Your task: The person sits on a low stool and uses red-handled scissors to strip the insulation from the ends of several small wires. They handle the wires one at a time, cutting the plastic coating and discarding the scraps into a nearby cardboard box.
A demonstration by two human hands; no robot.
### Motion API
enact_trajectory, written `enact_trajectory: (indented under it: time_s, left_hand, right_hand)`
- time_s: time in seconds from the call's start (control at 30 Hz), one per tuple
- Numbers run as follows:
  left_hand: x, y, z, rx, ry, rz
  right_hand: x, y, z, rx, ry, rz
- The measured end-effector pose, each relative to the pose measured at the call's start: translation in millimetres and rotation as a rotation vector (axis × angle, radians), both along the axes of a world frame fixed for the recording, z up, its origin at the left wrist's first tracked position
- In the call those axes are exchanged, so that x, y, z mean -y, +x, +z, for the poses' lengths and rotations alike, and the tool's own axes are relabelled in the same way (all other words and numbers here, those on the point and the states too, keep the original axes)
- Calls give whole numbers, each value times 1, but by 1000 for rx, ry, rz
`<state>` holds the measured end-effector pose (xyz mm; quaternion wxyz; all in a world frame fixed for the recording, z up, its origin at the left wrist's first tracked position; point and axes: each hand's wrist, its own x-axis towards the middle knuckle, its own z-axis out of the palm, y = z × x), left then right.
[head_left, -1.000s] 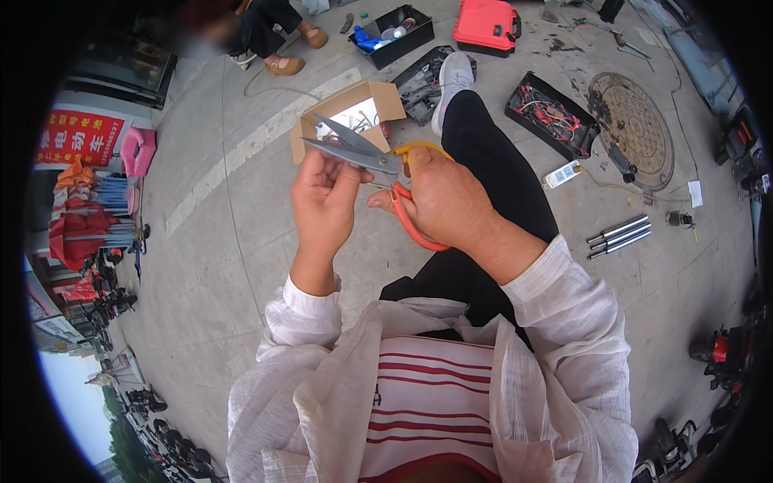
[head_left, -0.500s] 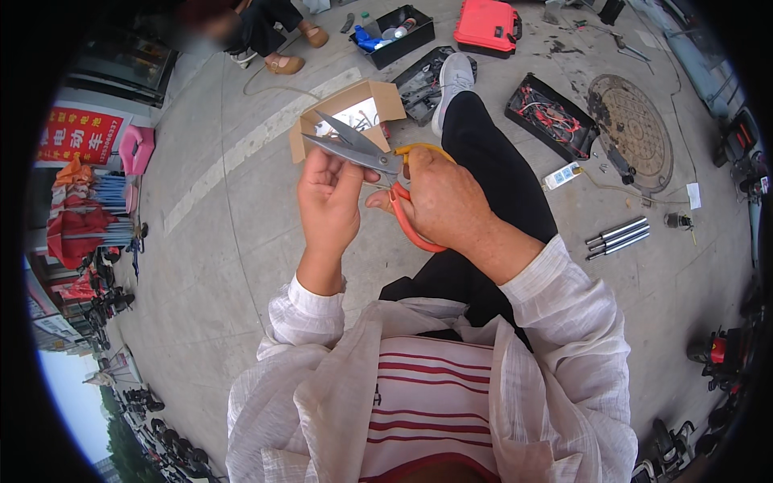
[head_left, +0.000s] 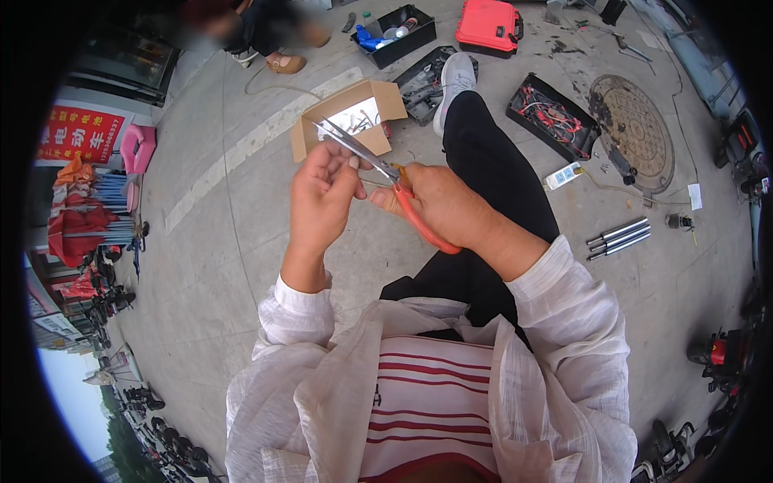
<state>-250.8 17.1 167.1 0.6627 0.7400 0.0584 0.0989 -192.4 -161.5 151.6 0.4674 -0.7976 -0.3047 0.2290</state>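
Observation:
My right hand [head_left: 427, 205] grips large metal scissors [head_left: 362, 151] with orange-red and yellow handles; the blades point up-left, seen almost edge-on. My left hand [head_left: 318, 197] has its fingers curled just below the blades, thumb against the fingers. Whatever is between those fingertips is too small to make out. Beyond both hands sits an open cardboard box [head_left: 389, 107] with small items and wires inside, on the grey pavement [head_left: 209, 266].
Black bins [head_left: 385, 56], [head_left: 551, 137], a dark tray [head_left: 419, 97], a red case [head_left: 485, 26], a power strip [head_left: 561, 175], metal cylinders [head_left: 618, 238] and a manhole cover [head_left: 636, 133] lie around my outstretched leg. Another person's legs [head_left: 274, 32] are upper left. Parked scooters [head_left: 717, 350] line the sides.
The scissors have turned from showing broad blade faces to nearly edge-on. My left hand has shifted slightly left, and my right hand has rotated a little.

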Motion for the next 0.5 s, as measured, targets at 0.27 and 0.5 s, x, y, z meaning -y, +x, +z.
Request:
enact_trajectory:
  time_s: [0.27,0.5]
  left_hand:
    - [-5,-1,0,-44,105,-27]
    - [-4,-2,2,-53,100,-37]
  right_hand:
    - [0,4,-13,-343,91,96]
    - [10,5,9,-516,107,160]
